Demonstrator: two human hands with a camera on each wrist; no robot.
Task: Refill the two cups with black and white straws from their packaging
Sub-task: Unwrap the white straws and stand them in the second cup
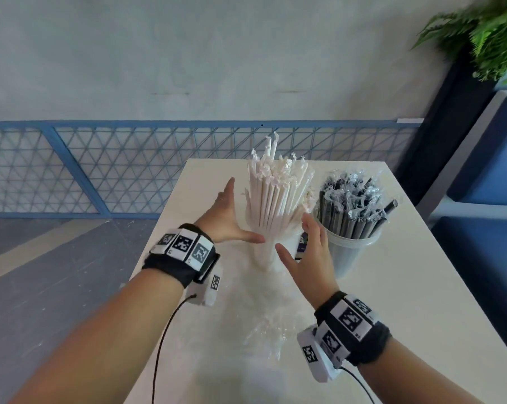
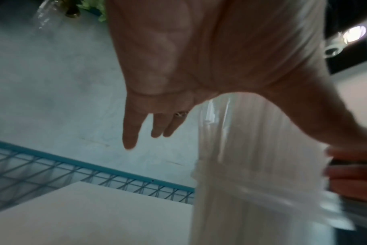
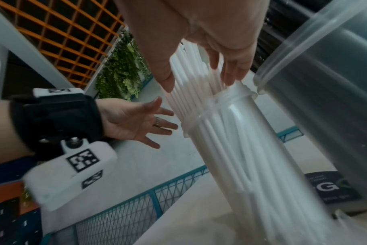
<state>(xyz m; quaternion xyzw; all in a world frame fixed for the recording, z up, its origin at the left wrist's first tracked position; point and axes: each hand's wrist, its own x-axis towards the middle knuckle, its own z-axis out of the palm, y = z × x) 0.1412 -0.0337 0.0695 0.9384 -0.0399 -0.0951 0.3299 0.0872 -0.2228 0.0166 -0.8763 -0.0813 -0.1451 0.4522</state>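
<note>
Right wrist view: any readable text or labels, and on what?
"G": large white letter on the dark printed card lying on the white table beside the clear plastic cup of black straws.
Smaller lines on that card: too blurred to read.
Black-and-white square marker tags on the wristband: patterns only, no words.

A white tabletop (image 1: pixel 392 287) stands by a pale grey wall (image 1: pixel 188 53). A blue wire fence (image 1: pixel 129 170) runs below the wall. A green plant (image 1: pixel 491 33) hangs at 2 o'clock.
</note>
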